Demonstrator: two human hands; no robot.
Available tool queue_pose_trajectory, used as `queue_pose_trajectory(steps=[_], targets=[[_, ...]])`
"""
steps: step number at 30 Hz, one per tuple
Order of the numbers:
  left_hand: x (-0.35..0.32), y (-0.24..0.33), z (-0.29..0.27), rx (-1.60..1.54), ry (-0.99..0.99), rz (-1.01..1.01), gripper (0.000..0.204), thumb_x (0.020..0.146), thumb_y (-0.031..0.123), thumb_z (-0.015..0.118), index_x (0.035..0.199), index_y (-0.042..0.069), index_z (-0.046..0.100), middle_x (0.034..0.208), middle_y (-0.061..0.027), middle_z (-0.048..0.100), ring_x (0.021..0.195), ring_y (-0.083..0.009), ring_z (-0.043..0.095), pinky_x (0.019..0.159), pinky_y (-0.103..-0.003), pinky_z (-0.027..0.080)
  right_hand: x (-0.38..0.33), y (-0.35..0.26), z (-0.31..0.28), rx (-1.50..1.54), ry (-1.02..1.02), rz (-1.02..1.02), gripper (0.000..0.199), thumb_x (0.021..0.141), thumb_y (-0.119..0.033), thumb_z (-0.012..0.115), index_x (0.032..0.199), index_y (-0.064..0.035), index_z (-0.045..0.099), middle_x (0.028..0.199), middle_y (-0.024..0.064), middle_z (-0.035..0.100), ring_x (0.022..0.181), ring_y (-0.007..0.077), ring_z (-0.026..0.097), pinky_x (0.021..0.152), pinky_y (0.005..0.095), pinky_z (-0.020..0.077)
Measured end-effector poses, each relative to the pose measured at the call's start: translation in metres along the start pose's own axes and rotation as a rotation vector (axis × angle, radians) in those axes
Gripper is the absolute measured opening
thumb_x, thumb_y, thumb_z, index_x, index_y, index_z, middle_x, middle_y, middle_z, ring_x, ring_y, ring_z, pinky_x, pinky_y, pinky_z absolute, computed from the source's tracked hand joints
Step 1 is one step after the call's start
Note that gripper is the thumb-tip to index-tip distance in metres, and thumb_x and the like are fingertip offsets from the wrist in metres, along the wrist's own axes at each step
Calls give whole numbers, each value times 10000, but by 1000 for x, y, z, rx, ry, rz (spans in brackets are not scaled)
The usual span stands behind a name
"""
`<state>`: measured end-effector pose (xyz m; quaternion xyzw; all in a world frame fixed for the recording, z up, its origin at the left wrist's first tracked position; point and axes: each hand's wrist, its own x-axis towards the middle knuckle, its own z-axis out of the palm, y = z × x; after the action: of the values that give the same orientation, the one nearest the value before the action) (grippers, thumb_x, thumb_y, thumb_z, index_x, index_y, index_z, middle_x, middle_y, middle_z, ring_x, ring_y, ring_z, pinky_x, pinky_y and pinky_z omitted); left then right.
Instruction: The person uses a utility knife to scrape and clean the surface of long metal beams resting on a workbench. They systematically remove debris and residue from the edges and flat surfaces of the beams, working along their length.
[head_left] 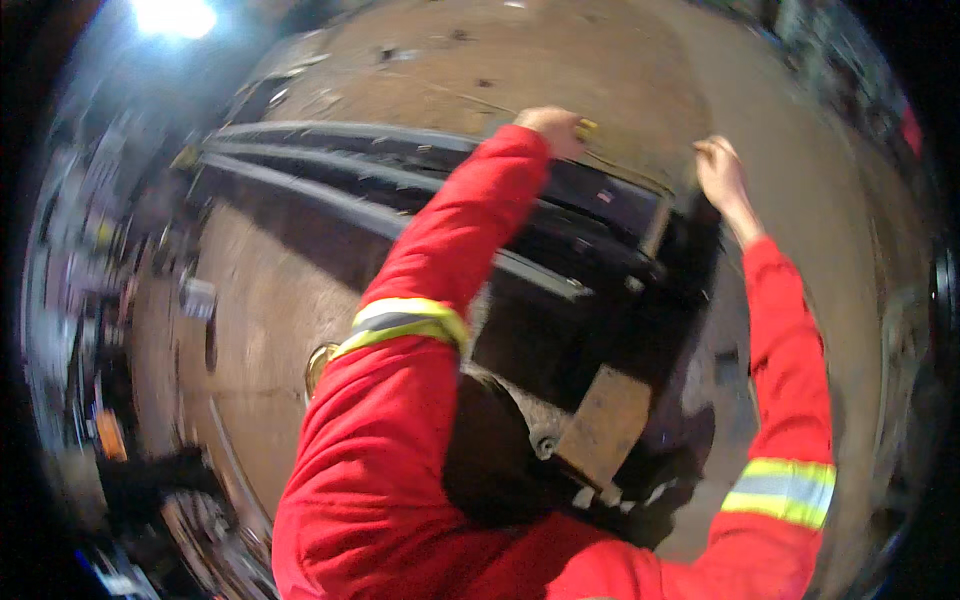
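Note:
Both my arms, in red sleeves with reflective bands, reach forward over a long dark metal frame (400, 180) with grey rails. My left hand (550, 130) is closed at the frame's far side, with a small yellow object (587, 128) at its fingers; blur hides its exact kind. A thin yellowish strip (630, 174) runs along the frame's far edge from near that hand toward the right end. Beyond the frame's right end, my right hand (722, 175) is raised with its fingers pinched together. Whatever they may hold is too small to make out.
A rusty rectangular metal plate (605, 425) is close to my body, below the frame. Brown ground (600, 60) with small scraps stretches beyond it. Cluttered materials (110, 300) line the left side, with an orange item (110, 433) among them. A bright lamp (175, 15) shines at upper left.

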<state>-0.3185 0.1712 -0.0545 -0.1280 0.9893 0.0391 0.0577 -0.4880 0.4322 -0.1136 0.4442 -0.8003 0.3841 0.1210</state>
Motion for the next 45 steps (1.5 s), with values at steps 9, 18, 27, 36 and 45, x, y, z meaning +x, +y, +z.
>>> queue_pose_trajectory(steps=[9,18,27,36,45], targets=[[7,-7,44,-104,61,-98,583,820,589,573,1205,151,600,1016,-153,695,969,-338,664,813,-462,531,-5,-106,40,433,-798,467,693,904,-616,458,1164,-2,649,1128,118,661,1055,206,576,971,331,393],[26,1,48,-75,-110,-63,498,776,511,641,1077,120,702,1053,-146,694,996,-326,660,834,-456,527,16,-115,22,209,-1083,232,646,836,-641,574,999,-22,651,1033,91,645,997,182,552,916,331,399],[-10,5,30,-171,-11,-157,447,779,459,641,1082,137,704,1046,-125,700,989,-292,671,810,-438,540,7,-163,3,150,-961,289,638,782,-593,652,1027,-5,632,954,95,663,913,192,591,828,360,453],[-75,16,21,-318,435,-93,379,857,441,590,1048,116,549,749,-174,659,710,-388,653,606,-501,503,-34,-198,-8,-161,-690,66,819,735,-520,696,1342,-23,460,1250,243,547,1178,364,522,994,435,422],[-151,25,17,-298,673,43,345,888,299,573,1142,88,474,585,-164,585,560,-397,588,555,-498,461,-100,-225,-6,-468,-374,-282,973,688,-505,755,1386,36,346,1129,238,491,1069,357,467,959,477,360]])
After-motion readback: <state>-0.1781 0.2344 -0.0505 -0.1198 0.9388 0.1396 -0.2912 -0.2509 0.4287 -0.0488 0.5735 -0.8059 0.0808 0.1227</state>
